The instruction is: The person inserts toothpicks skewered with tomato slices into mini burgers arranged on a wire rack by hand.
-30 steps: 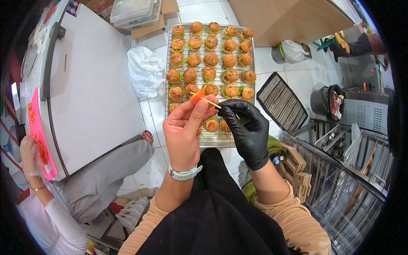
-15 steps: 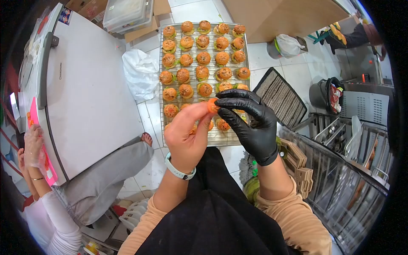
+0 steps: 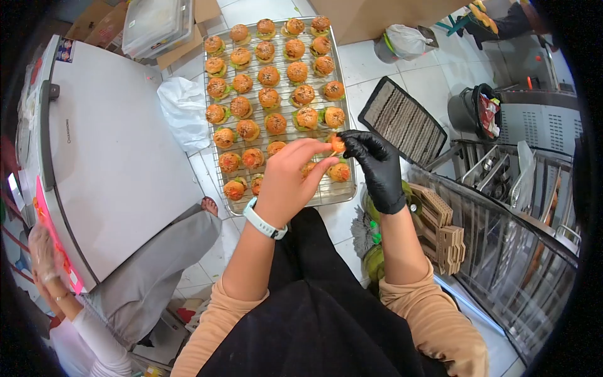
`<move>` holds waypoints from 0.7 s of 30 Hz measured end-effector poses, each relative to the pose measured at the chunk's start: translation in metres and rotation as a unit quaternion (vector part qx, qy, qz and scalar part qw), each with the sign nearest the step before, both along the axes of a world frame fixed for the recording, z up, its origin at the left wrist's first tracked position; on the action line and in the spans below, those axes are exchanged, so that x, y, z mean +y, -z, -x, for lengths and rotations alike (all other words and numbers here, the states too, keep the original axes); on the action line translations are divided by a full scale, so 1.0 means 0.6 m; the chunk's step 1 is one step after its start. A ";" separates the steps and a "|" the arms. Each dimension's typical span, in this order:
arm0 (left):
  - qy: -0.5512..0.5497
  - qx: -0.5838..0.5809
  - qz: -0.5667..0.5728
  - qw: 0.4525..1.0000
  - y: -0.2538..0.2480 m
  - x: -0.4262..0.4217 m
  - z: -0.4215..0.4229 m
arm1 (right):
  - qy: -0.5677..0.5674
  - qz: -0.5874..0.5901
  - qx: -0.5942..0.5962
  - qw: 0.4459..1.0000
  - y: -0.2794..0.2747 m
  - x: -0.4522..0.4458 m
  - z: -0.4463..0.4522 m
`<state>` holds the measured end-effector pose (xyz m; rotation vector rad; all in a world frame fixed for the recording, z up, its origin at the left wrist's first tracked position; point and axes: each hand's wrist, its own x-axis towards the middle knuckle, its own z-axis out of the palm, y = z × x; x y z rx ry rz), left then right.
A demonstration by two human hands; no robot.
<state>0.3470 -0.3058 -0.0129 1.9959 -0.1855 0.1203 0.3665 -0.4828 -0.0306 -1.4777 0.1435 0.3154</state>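
My bare left hand point(image 3: 295, 173), wearing a pale watch point(image 3: 264, 220), is closed in a pinch around what looks like a thin toothpick point(image 3: 333, 153). My right hand point(image 3: 377, 169), in a black glove, pinches a small orange-red piece of tomato point(image 3: 338, 144). The tomato touches both hands' fingertips, above a wire rack tray point(image 3: 346, 188). Rows of mini burgers point(image 3: 269, 76) with seeded buns and green leaf stand on it. Some nearer ones, such as the burger point(image 3: 252, 158) left of my hand, have reddish pieces on top. My left hand hides part of the near rows.
A white chest freezer point(image 3: 119, 157) stands left, with another person's gloved hand point(image 3: 43, 251) over a pink board point(image 3: 63, 251) beyond it. A white plastic bag point(image 3: 182, 110), a striped mat point(image 3: 402, 119), a black bucket point(image 3: 468, 110) and a metal rack point(image 3: 502, 188) surround the tray.
The view has shifted, so the tray sits further left and higher. Both hands have moved slightly right, still pinching together at the tomato piece; a thin stick now shows between them.
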 end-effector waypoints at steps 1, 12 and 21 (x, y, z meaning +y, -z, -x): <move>0.005 0.006 -0.004 1.000 0.022 -0.007 -0.003 | 0.032 0.028 0.002 0.999 0.025 -0.013 -0.002; -0.011 0.035 -0.239 0.970 0.274 -0.105 -0.019 | 0.187 0.201 -0.169 0.946 0.274 -0.065 0.009; 0.010 0.092 -0.263 0.960 0.301 -0.120 -0.030 | 0.153 0.247 -0.207 0.934 0.302 -0.061 -0.001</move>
